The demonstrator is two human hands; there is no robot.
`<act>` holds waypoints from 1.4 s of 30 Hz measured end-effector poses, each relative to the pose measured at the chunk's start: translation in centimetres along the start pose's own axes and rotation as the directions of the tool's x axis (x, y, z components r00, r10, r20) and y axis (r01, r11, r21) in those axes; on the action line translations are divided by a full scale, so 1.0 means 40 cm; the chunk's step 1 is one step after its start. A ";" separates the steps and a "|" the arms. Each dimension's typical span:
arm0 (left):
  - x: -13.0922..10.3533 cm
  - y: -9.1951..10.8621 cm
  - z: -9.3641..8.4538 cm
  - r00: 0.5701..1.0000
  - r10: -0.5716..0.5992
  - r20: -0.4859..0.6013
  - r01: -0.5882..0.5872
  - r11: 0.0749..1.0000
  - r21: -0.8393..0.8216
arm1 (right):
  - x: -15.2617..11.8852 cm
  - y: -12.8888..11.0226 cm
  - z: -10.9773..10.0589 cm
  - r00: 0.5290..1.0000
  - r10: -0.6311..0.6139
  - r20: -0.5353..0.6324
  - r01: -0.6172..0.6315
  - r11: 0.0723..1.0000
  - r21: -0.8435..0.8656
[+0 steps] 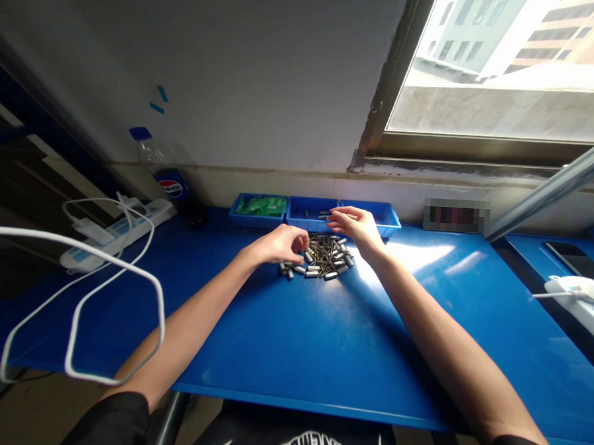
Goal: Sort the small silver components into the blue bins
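Curls the left hand (282, 244) at the left side of the metal parts (328, 256), with thumb and fingers a little apart. Reaches with the right hand (355, 227) over the middle blue tray (307, 224), just behind these parts on the table (320, 343); cannot tell about fingertips there, together or apart.

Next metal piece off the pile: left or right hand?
Left, I'd say. The left hand is already at the pile, fingers curled at its left side, while the right hand is farther back, its fingertips at the middle blue bin.
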State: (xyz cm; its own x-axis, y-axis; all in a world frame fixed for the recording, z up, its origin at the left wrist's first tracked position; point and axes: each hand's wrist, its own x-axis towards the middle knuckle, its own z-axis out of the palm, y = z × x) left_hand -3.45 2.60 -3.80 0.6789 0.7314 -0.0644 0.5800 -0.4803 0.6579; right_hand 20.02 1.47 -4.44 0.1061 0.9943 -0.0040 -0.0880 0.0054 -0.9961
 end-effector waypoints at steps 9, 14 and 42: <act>-0.007 0.014 -0.003 0.999 -0.035 -0.038 0.037 0.998 0.058 | -0.013 -0.010 0.011 0.996 0.034 0.083 -0.031 0.999 -0.035; -0.008 0.016 -0.005 1.000 -0.010 -0.013 0.010 0.998 0.058 | -0.012 -0.006 0.007 0.993 0.040 0.113 -0.033 0.997 -0.063; 0.008 0.037 -0.001 0.879 0.094 -0.467 -0.262 0.914 -0.310 | -0.055 -0.027 0.022 0.892 0.074 0.446 -0.031 0.994 -0.104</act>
State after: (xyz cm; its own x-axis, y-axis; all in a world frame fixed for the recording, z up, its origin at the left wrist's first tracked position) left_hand -2.38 2.13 -2.82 0.4413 0.8241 0.3552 0.2128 -0.4806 0.8507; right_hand 19.01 -0.64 -3.28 -0.3540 0.9345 -0.0382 0.0123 -0.0362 -0.9993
